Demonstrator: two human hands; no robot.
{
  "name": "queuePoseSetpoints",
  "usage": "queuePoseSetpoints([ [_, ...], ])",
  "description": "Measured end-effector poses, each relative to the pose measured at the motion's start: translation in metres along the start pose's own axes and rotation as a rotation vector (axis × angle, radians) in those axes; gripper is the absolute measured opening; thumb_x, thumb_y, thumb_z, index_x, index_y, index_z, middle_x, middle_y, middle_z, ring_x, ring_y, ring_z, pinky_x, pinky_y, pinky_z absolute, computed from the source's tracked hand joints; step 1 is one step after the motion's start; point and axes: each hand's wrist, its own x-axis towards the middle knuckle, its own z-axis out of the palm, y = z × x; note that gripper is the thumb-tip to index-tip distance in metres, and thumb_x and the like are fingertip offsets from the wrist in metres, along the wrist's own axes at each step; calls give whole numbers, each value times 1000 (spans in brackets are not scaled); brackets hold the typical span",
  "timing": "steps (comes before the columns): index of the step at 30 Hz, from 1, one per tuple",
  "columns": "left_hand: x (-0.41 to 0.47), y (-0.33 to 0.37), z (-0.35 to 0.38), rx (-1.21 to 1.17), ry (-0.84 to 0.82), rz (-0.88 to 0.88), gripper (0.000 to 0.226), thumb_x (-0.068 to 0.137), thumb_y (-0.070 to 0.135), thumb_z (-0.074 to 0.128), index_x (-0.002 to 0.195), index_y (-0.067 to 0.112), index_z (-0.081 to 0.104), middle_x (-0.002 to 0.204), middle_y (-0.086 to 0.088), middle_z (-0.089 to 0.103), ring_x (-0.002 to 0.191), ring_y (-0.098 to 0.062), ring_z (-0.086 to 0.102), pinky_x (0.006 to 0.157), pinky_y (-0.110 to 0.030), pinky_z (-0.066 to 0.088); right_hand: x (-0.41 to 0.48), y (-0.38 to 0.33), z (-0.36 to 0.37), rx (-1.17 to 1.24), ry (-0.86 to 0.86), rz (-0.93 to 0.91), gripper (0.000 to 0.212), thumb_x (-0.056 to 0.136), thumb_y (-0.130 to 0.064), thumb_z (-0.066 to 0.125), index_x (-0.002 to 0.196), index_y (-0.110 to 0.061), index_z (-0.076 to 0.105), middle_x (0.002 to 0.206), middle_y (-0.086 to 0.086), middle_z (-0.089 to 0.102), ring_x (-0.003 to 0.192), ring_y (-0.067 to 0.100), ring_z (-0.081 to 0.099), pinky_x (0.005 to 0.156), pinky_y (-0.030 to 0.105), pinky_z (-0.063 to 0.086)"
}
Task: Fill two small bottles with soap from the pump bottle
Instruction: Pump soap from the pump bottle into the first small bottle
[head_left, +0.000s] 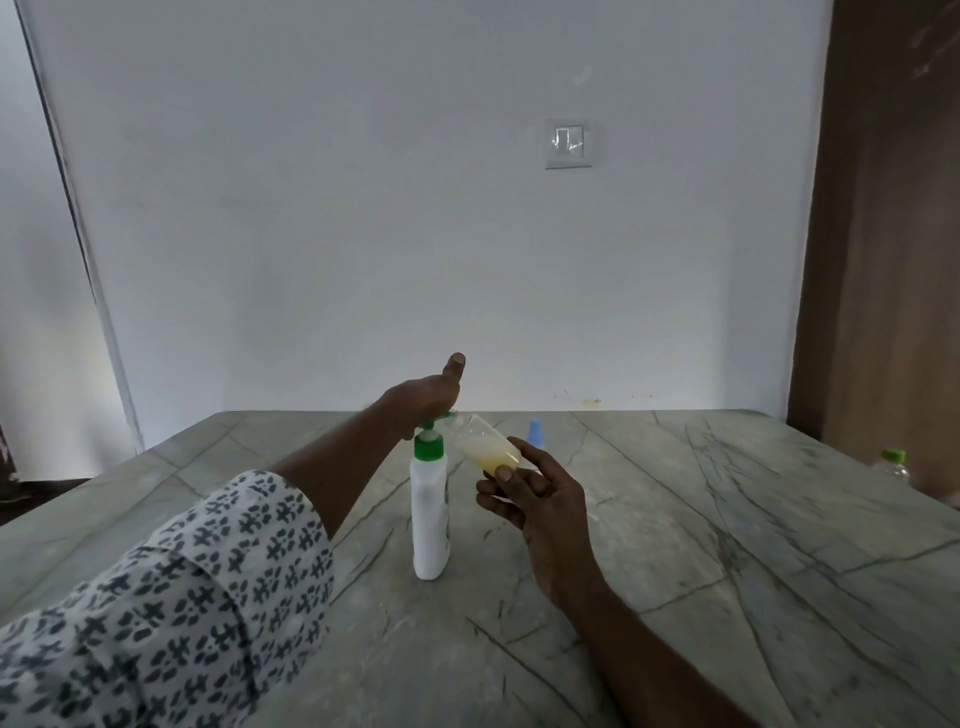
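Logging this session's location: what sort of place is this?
Probably a plain room in a home, not a lab or shop: a marble-patterned stone table set against a bare painted wall with a household light switch and a wooden door or panel at right.

Count: 1 white pump bottle (429, 519) with green top; 1 small clear bottle (485, 447), partly filled yellow; 1 blue cap (534, 432); 1 green-capped bottle (892, 466) at right edge; 2 hands.

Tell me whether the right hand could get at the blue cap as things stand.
Probably not yet: the right hand is holding the small bottle at the pump spout. The blue cap stands just beyond it, with nothing between.
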Motion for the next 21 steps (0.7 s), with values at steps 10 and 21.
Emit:
queuePoseSetpoints([
  [10, -5, 1, 4, 14, 48, -40, 84, 95, 66, 8, 148, 5, 30, 151, -21, 32, 136, -37, 36, 109, -45, 32, -1, 1, -1, -22, 16, 6, 33, 88, -6, 67, 117, -22, 63, 95, 7, 77, 87, 33, 74, 75, 40, 61],
  [21, -3, -6, 8, -11, 28, -15, 86, 94, 68, 8, 148, 5, 31, 151, -20, 34, 136, -36, 38, 109, -42, 33, -3, 0, -2, -36, 21, 6, 34, 87, -7, 68, 117, -22, 63, 94, 3, 77, 86, 32, 74, 73, 36, 61],
])
